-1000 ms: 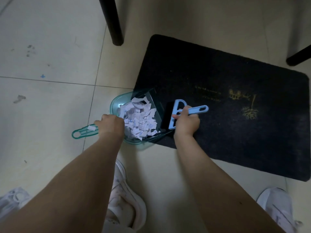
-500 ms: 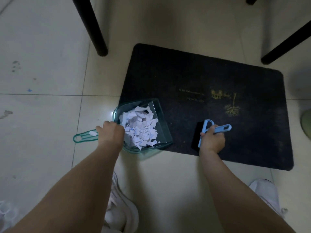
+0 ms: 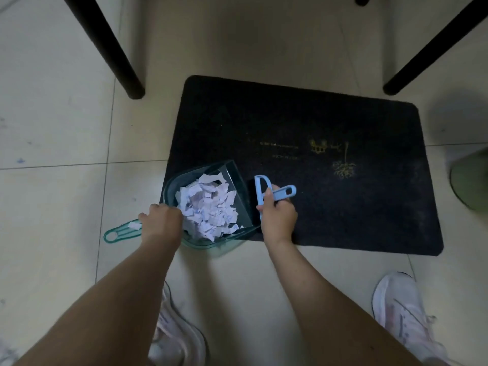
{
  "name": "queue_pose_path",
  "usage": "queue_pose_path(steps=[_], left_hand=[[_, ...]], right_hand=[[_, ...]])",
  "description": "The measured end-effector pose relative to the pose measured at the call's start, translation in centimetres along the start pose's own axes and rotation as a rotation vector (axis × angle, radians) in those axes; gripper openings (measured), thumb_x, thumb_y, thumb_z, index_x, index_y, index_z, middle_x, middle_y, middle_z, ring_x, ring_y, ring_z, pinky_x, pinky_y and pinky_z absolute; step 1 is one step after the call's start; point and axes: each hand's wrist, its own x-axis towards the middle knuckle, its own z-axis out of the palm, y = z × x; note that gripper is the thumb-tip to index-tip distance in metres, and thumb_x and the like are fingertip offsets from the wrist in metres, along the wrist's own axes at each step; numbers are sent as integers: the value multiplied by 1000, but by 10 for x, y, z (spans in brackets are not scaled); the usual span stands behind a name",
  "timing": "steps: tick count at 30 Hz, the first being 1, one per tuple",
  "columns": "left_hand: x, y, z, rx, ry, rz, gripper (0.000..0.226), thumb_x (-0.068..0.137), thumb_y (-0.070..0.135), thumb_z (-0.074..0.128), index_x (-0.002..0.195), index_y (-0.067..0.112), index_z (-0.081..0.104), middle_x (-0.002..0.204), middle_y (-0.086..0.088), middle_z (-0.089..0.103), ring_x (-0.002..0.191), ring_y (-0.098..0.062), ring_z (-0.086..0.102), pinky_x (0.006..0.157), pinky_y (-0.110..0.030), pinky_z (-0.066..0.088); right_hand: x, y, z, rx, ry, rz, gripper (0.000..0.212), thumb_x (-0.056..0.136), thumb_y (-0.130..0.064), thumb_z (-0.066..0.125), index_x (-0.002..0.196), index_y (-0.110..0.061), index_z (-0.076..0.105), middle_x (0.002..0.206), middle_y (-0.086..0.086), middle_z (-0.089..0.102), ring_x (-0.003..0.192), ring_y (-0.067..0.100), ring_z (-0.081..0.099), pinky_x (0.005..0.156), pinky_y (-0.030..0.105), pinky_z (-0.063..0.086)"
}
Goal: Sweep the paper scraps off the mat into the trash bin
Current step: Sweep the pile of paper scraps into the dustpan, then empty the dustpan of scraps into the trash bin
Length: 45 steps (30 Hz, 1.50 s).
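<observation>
— While the left hand is wrapped around the teal handle, where does the dustpan sit?

— Its open mouth rests on the near left corner of the mat, and its rounded back hangs off that corner over the tiled floor. The left forearm reaches in from the near side, knuckles up, fingers curled tight round the handle just behind the pan's body. The handle's looped end sticks out on the side away from the mat.

— And the right hand?

— Closed in a fist on the blue brush, thumb pressed on top. The brush head stands against the pan's mouth, on the mat, with its handle pointing toward the mat's middle. The right wrist bends slightly toward the pan.

— Where are the paper scraps?

— Heaped inside the dustpan, one white pile, too many pieces to count. One small scrap lies on the pan's handle beside the left hand.

— Counts otherwise?

— One mat, one dustpan, one brush. Two dark furniture legs stand beyond the mat. Two white shoes show on its near side. A green rounded thing is cut off off the mat's right edge; I cannot tell what it is.
</observation>
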Motion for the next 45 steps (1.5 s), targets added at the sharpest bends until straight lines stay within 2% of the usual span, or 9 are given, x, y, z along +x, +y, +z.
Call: queue_pose_path(steps=[2, 6, 12, 23, 32, 34, 38, 42, 45], left_hand=[[-2, 3, -6, -13, 32, 27, 33, 89, 13, 58, 121, 17, 59, 116, -8, 58, 111, -27, 50, 93, -42, 43], [-5, 18, -27, -24, 77, 107, 40, 89, 9, 55, 128, 17, 52, 122, -9, 55, 116, -27, 49, 94, -40, 44], [-7, 47, -59, -65, 113, 155, 40, 89, 9, 54, 129, 16, 53, 121, -10, 54, 114, -28, 50, 93, -40, 48], [-6, 98, -100, -80, 134, 214, 40, 87, 4, 57, 126, 14, 56, 120, -12, 54, 113, -28, 50, 92, -40, 47], [-16, 125, -150, -82, 160, 252, 36, 87, 1, 55, 121, 11, 57, 119, -11, 53, 112, -27, 49, 93, -39, 48], [-22, 131, -170, -95, 181, 267, 36, 86, 0, 55, 121, 11, 57, 119, -11, 52, 112, -27, 49, 92, -39, 49], [-34, 141, -199, -141, 258, 289, 33, 86, 1, 55, 117, 13, 58, 114, -9, 53, 108, -26, 51, 87, -37, 50], [-43, 144, -209, -197, 329, 336, 31, 86, 3, 55, 115, 12, 59, 111, -10, 55, 104, -27, 53, 80, -37, 49], [-47, 143, -207, -235, 359, 357, 30, 87, 6, 54, 117, 12, 58, 111, -11, 55, 104, -29, 53, 79, -37, 49]], right_hand=[[5, -11, -9, 71, 17, 18, 28, 97, -32, 48, 110, -15, 66, 85, 4, 71, 62, 1, 62, 61, 17, 48], [17, -31, -28, 121, 63, 64, 18, 96, -37, 49, 91, -25, 63, 80, 0, 68, 71, 10, 64, 67, 28, 50], [40, -49, -65, 242, 140, 95, 23, 96, -35, 51, 74, -29, 57, 74, -8, 65, 72, 12, 66, 65, 27, 51], [61, -76, -110, 325, 156, 40, 29, 93, -41, 55, 71, -21, 59, 69, -5, 63, 61, 8, 58, 61, 26, 51], [82, -99, -177, 352, 397, 49, 41, 94, -45, 49, 60, -21, 46, 57, -9, 50, 51, 8, 48, 54, 27, 42], [84, -109, -196, 297, 483, 30, 40, 95, -46, 45, 67, -19, 55, 61, -10, 53, 56, 8, 52, 57, 29, 45], [90, -125, -221, 74, 600, -136, 37, 98, -41, 42, 117, -20, 66, 80, -2, 65, 80, 20, 63, 72, 33, 50], [93, -140, -232, -197, 610, -400, 30, 96, -29, 50, 122, -20, 63, 92, 6, 70, 89, 31, 59, 68, 27, 37], [90, -153, -233, -419, 405, -409, 27, 97, -30, 49, 116, -18, 65, 97, 11, 69, 89, 32, 58, 66, 26, 29]])
